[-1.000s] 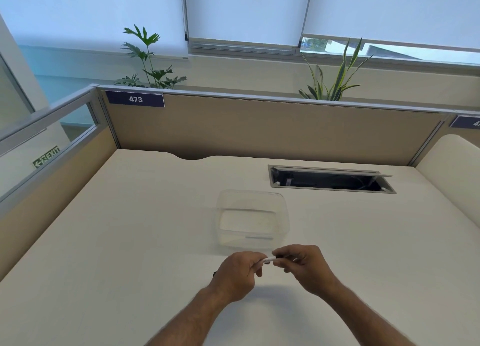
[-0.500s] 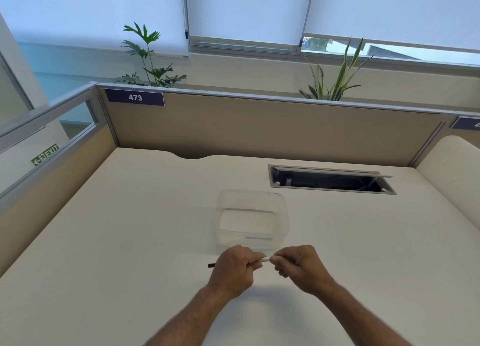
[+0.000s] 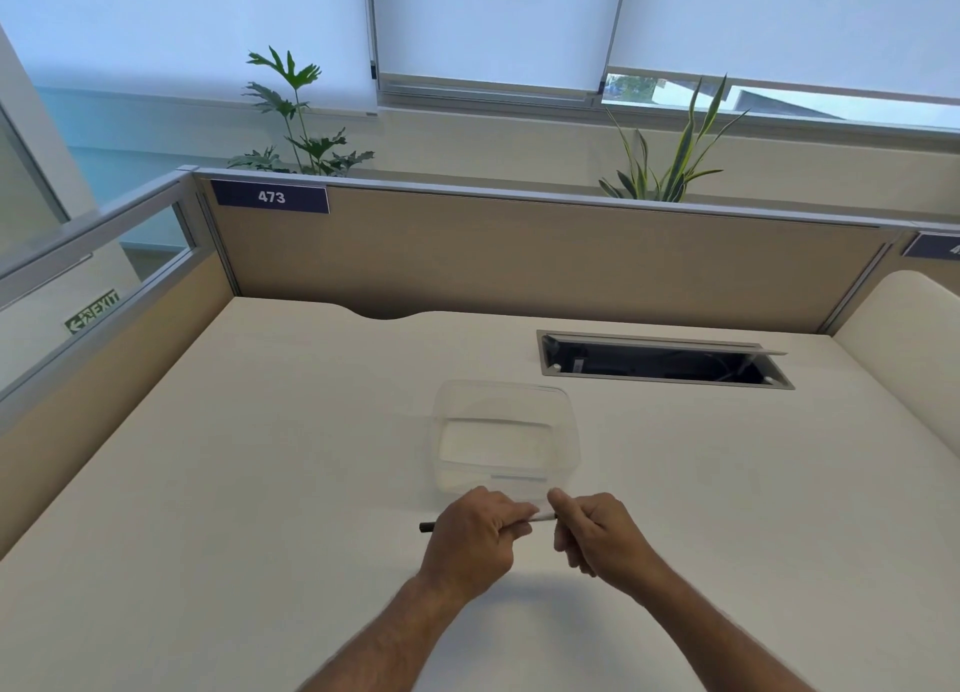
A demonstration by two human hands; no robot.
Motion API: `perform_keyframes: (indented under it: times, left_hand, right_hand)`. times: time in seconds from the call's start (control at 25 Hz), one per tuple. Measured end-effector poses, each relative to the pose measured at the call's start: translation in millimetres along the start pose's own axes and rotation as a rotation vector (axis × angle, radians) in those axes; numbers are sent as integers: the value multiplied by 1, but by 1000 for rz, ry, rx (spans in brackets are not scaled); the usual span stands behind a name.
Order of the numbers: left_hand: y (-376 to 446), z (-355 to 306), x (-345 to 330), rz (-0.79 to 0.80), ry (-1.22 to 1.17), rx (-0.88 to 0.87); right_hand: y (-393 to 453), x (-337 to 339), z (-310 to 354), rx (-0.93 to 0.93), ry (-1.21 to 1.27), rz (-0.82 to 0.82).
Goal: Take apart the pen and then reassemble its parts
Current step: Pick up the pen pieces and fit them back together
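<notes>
A thin pen is held level above the desk between both hands. Its light barrel shows between the hands and its dark end sticks out to the left of my left hand, which is wrapped around the barrel. My right hand pinches the pen's right end with thumb and fingertips; that end is hidden by the fingers. Whether any part has separated I cannot tell.
A clear plastic container stands on the cream desk just beyond the hands. An open cable slot lies at the back right. Beige partition walls enclose the desk at the back and left.
The hands have drawn slightly apart, baring more of the light barrel. The pen's dark end now pokes out left of my left hand.
</notes>
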State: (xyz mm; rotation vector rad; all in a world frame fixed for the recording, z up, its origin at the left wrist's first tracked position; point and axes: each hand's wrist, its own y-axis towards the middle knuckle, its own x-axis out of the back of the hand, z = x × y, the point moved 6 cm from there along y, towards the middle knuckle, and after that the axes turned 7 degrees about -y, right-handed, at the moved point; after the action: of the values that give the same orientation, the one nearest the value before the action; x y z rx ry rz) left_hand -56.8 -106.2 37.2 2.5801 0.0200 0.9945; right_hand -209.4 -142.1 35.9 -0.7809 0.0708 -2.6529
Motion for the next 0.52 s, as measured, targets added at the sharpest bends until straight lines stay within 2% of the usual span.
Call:
perform_keyframes:
  times: [0.24, 0.52]
  left_hand:
    - [1, -3, -2, 94, 70, 25]
    - [4, 1, -3, 251, -73, 85]
  right_hand:
    - [-6, 5, -12, 149, 69, -10]
    - [-7, 7, -11, 209, 73, -39]
